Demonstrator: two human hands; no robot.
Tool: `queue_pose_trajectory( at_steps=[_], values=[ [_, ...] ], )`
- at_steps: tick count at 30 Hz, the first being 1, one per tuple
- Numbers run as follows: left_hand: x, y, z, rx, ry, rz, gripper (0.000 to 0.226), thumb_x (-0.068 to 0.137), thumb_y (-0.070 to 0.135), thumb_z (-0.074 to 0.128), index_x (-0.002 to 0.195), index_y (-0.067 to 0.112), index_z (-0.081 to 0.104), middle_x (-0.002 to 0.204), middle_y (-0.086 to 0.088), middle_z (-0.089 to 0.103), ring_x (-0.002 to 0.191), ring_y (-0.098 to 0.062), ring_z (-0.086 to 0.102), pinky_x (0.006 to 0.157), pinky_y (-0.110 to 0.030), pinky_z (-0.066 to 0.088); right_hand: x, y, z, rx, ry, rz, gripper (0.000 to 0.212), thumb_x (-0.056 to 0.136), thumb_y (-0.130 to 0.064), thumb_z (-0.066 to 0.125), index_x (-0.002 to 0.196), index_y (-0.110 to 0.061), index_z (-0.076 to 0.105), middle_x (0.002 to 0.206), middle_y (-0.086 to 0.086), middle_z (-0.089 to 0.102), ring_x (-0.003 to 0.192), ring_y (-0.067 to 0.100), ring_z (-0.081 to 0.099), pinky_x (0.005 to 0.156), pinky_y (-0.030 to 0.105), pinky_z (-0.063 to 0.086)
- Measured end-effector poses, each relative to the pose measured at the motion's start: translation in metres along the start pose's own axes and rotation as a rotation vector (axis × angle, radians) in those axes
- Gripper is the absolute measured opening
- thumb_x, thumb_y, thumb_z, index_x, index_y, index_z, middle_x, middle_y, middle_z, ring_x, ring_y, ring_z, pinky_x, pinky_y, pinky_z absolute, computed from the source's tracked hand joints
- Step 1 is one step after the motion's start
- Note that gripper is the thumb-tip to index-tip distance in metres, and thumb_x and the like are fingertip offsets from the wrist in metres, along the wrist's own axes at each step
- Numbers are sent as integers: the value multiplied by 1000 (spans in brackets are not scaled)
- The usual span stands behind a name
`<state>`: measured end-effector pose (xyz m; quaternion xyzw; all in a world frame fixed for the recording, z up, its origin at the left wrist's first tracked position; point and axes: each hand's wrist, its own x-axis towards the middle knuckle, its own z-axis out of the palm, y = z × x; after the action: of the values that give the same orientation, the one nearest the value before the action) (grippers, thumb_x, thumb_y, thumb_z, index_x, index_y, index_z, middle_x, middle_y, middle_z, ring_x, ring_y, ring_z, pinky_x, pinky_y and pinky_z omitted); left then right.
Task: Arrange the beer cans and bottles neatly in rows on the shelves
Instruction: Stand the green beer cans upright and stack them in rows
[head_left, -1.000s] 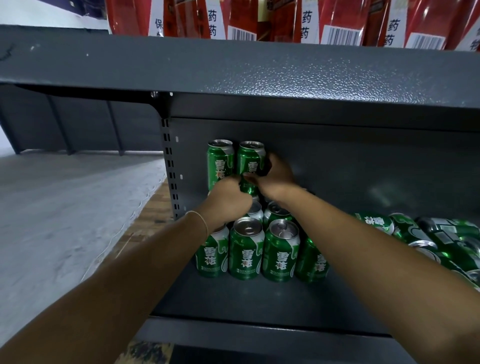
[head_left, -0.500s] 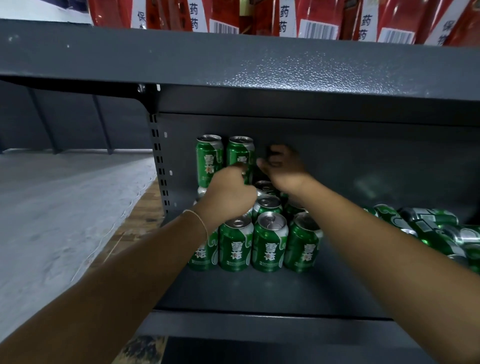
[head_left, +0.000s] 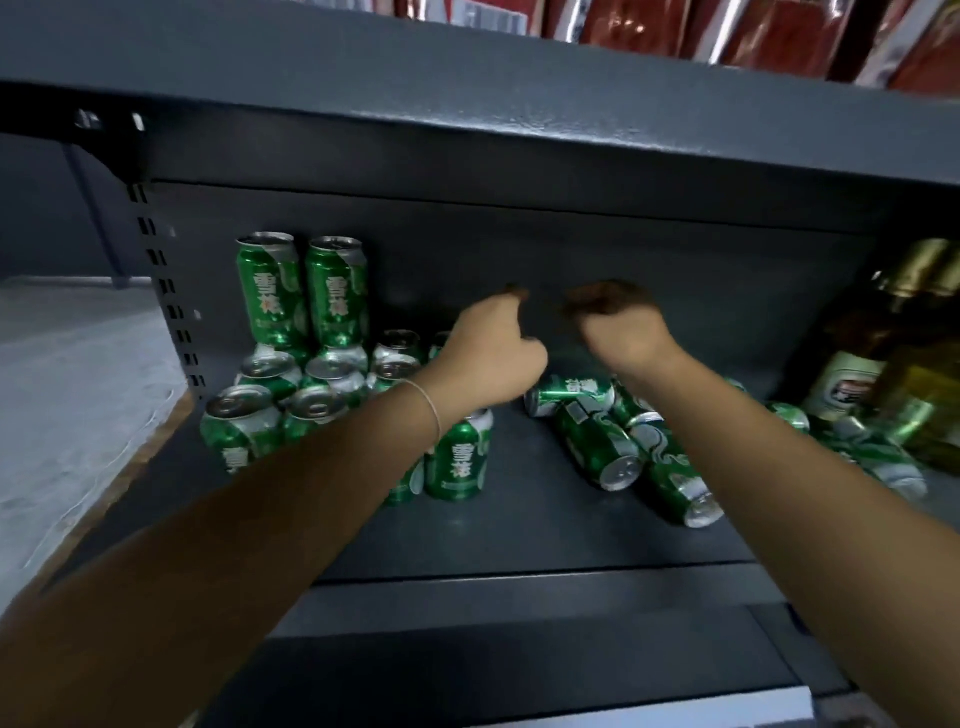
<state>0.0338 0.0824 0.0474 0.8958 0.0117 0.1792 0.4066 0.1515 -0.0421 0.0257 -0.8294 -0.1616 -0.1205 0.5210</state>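
Green beer cans stand upright in a block at the left of the dark shelf. Two more cans stand on top of that block at the back. One upright can shows at the front under my left wrist. Several green cans lie on their sides in a loose heap at the middle right. My left hand hovers between the block and the heap, fingers loosely curled and empty. My right hand is above the heap's back, also empty and touching no can.
Brown glass beer bottles with gold foil necks stand at the far right of the shelf. The shelf above hangs low over the hands and carries red packages. A slotted upright bounds the left side, with grey floor beyond.
Both hands have let go of the two stacked cans and moved right, toward the lying cans. My view has swung right, so the bottles now show.
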Motion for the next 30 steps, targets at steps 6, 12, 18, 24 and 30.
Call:
queue_pose_trajectory(
  at_steps=[6,12,18,24,30],
  values=[
    [4,22,52,9,-85,-110,56,68,21,46,122,4,51,122,-13,58,112,-31,57,97,-42,48,-3,51,-30,-175,-196,105,12,83,-18,76,86,-14,65,86,3,65,79,18,57,73,28,45],
    [0,17,93,-45,-129,-294,32,88,4,43,117,-3,53,126,-22,56,112,-35,54,76,-36,45,-12,76,-37,-613,-356,64,29,83,-37,74,95,-10,69,98,7,68,97,23,63,78,24,46],
    [-3,4,108,-182,-175,-448,20,91,1,39,97,11,55,88,-11,54,71,-14,48,67,-25,38,-14,77,-32,-760,-478,25,42,80,-49,71,88,-8,71,91,12,70,93,28,65,82,33,55],
    [-8,-4,106,-177,-208,-556,22,88,-3,37,80,13,49,74,-5,44,69,-19,43,78,-38,45,-17,68,-19,-840,-540,36,47,72,-57,75,82,-17,52,85,4,55,81,24,55,69,28,44],
    [-18,-15,99,-164,-223,-537,28,86,0,44,113,-1,54,97,-10,53,83,-20,45,80,-34,46,-19,65,-11,-749,-505,103,49,57,-49,86,68,-14,54,70,2,55,67,18,56,52,25,39]
  ],
)
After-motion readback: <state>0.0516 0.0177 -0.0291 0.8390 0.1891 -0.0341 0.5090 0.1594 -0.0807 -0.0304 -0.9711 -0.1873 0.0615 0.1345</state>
